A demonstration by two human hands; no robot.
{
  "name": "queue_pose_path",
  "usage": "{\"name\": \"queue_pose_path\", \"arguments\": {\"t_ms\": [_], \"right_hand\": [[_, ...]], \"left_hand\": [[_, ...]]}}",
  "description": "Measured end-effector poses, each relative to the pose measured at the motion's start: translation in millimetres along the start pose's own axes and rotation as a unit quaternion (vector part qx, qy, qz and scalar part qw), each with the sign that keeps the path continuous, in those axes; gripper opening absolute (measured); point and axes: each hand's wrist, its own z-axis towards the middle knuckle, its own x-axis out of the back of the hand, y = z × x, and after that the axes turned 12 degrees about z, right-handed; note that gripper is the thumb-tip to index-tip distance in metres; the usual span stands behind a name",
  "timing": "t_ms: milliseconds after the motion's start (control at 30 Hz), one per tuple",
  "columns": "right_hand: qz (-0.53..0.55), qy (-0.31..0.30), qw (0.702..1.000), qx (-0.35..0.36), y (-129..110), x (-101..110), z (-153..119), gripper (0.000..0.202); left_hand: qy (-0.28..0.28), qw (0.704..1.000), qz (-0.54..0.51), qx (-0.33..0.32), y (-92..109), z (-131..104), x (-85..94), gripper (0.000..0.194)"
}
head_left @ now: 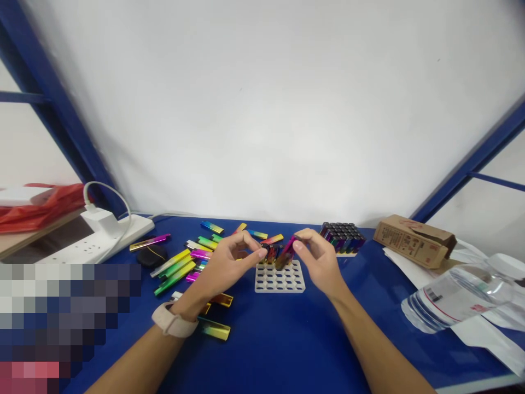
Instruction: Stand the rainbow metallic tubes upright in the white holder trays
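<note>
A white tray with rows of holes (280, 285) lies on the blue table between my hands. A few black-topped shiny tubes (271, 253) stand in its far row. My right hand (318, 260) pinches a purple-and-yellow shiny tube (288, 250), tilted over the tray with its lower end near the holes. My left hand (229, 262), with a pale watch band at the wrist, has thumb and forefinger brought together beside the standing tubes. Whatever is between those fingertips is hidden. Left of the tray lie several loose gradient-coloured shiny shells (176, 276).
At the back right stands a filled rack of black-topped tubes (343, 238). A cardboard box (412, 241), white papers (471, 328) and a clear bottle (455, 295) are on the right. A power strip (102, 241) and black pouch (151, 255) lie left.
</note>
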Motion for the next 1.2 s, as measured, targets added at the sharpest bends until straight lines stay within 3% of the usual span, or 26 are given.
{"name": "queue_pose_path", "arguments": {"t_ms": [233,367,533,667,833,1000,1200], "right_hand": [[0.141,0.101,0.982,-0.072,19,15,11,0.024],[0.187,0.144,0.963,-0.129,30,22,14,0.036],[0.214,0.149,0.942,-0.212,37,23,14,0.056],[0.165,0.156,0.943,-0.243,33,16,12,0.062],[0.142,0.149,0.945,-0.255,31,13,12,0.06],[0.141,0.161,0.932,-0.291,40,14,13,0.051],[0.112,0.155,0.948,-0.255,36,15,11,0.037]], "left_hand": [[0.051,0.992,0.111,0.008,-4,1,3.0,0.027],[0.021,0.974,0.227,0.006,-6,-2,1.8,0.031],[-0.072,0.949,0.307,0.029,-15,-8,-1.4,0.095],[-0.12,0.93,0.347,0.031,-23,-10,-1.3,0.119],[-0.135,0.916,0.376,0.025,-27,-10,-0.4,0.115],[-0.13,0.923,0.362,0.02,-30,-9,0.0,0.112],[-0.126,0.929,0.347,0.014,-32,-9,2.6,0.109]]}}
